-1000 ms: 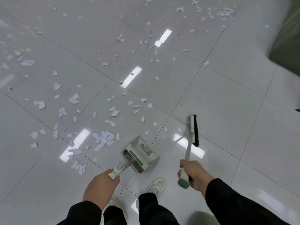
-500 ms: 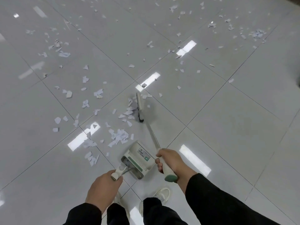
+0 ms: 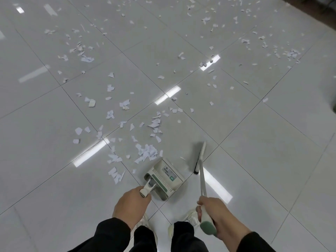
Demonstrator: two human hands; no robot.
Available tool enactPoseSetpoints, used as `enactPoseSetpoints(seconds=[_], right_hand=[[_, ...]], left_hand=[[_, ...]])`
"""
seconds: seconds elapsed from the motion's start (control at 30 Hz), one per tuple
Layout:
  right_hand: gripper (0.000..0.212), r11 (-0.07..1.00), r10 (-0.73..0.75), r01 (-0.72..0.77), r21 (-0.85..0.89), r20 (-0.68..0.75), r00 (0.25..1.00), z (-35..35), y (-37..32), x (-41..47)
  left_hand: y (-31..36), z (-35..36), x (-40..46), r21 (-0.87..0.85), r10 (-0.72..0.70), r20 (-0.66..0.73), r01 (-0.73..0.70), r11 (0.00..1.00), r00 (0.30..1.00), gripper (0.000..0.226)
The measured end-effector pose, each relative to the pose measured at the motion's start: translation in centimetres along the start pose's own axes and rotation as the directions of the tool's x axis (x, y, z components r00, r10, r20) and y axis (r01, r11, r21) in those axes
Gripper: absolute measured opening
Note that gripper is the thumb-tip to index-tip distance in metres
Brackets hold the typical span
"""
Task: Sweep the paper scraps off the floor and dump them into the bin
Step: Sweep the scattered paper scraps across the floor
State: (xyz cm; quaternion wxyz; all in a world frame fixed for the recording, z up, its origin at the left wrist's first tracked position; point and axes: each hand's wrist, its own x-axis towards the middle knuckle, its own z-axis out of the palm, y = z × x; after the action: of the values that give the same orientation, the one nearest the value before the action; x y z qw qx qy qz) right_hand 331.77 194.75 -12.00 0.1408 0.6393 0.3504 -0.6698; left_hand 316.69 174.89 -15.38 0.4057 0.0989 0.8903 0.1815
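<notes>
On glossy tiles (image 3: 254,160), ragged paper scraps (image 3: 147,151).

Glossy, smooth floor tiles (image 3: 254,160) — thin torn paper scraps (image 3: 147,151), a ribbed plastic dustpan (image 3: 163,177).

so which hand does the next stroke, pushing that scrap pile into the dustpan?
Right hand: it grips the broom. Left hand holds the dustpan beside the scrap pile.

Scrap pile (image 3: 147,153) before dustpan (image 3: 164,179); brush head (image 3: 199,158) just right
</notes>
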Motion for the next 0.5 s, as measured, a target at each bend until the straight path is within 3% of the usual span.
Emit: enactPoseSetpoints(seconds=[0.23,0.43,0.5], right_hand=[[0.006,0.980,0.099,-0.121,0.160,0.136,0.986,8.9,-0.8,2.3],[0.005,0.993,0.071,-0.083,0.081,0.143,0.987,10.6,-2.4,4.5],[0.007,0.999,0.021,-0.017,-0.027,0.153,0.988,10.8,-2.3,3.2]], left_hand=[[-4.4,0.2,0.3,0.022,0.030,0.037,-0.030,0.999,0.999,0.024],[-8.1,-0.5,-1.1,-0.011,-0.024,0.017,0.024,1.000,1.000,0.019],[-9.1,-1.2,-2.5,-0.048,-0.065,-0.016,0.064,0.997,0.998,0.020]])
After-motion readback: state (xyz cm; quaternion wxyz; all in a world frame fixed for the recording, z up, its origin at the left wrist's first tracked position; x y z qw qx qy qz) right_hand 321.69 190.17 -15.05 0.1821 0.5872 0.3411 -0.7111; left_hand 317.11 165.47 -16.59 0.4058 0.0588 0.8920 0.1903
